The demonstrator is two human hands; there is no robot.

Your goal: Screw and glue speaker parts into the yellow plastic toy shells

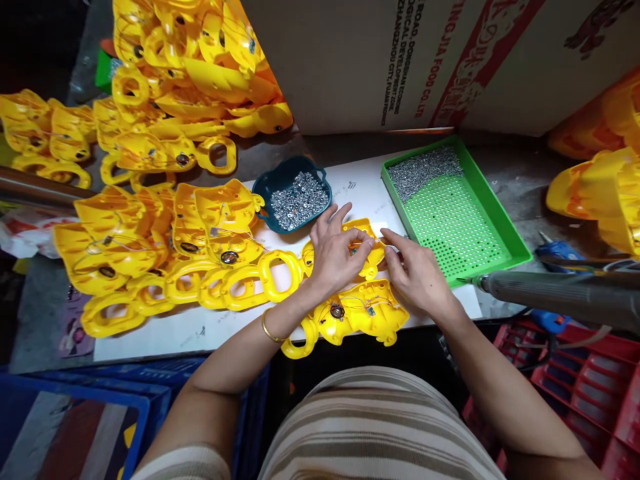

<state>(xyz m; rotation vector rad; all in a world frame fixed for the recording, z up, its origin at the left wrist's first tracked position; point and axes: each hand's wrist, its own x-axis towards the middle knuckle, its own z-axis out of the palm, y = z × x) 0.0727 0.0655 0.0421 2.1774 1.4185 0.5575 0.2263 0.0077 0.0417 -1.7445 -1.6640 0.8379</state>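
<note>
My left hand (336, 259) is over a yellow plastic shell half (367, 230), its thumb and forefinger pinched together and the other fingers raised. Across the same shell, my right hand (417, 272) has its fingertips drawn close together near the left ones. Whatever is between the fingers of either hand is too small or hidden to make out. Just below them lies a second yellow shell half (365, 310) with a ring-shaped handle, a round dark part and thin wires inside. Both hands partly cover the upper shell.
A dark teal bowl (260, 183) of small metal screws stands behind my left hand. To the right is a green perforated tray (465, 227) with metal pieces. Yellow shells (215, 220) crowd the left. A carton (340, 67) borders the back, and a metal tube (540, 290) the right.
</note>
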